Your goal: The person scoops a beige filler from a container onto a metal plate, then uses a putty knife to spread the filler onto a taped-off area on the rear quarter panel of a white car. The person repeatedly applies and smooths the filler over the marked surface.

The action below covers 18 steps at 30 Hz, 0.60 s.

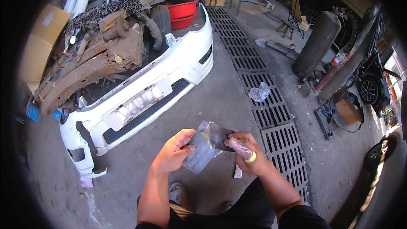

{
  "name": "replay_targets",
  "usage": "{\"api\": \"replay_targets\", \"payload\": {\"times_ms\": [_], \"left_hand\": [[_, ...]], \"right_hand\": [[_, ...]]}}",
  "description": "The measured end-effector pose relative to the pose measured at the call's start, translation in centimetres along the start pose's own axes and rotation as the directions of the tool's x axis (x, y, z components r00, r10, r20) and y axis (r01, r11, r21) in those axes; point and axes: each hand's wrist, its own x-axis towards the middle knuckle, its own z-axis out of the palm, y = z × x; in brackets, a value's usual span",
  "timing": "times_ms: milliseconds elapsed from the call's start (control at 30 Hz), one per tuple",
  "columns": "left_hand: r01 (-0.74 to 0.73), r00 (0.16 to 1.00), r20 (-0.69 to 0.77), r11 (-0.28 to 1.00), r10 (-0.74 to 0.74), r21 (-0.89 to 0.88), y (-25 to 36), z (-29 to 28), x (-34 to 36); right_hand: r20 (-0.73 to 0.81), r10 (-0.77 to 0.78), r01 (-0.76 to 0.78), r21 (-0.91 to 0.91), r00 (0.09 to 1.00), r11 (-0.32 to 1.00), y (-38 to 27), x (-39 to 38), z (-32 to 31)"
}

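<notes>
Near side of white car bumper (188, 57): left hand (174, 150) and right hand (250, 154) pinch opposite edges of bent grey-black sheet (199, 154), presumably to steady it.

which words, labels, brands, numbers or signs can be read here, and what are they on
None can be read clearly.
Grey sheet in the left hand and right hand: no legible lettering.
Small white item below the right hand: marks too small.
Pale label on the cardboard box: too blurred.
</notes>
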Motion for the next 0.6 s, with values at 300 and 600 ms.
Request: {"api": "replay_targets", "payload": {"times_ms": [300, 600], "left_hand": [[-0.087, 0.995, 0.041, 0.993, 0.09, -0.075, -0.4, -0.7, 1.2], [-0.108, 0.993, 0.042, 0.99, 0.112, -0.092, 0.0, -0.9, 1.6]], "right_hand": [[0.02, -0.103, 0.105, -0.106, 0.994, 0.989, 1.6, 2.2, -0.4], [0.051, -0.1, 0.106, -0.147, 0.994, 0.983, 2.2, 3.3, -0.6]]}}
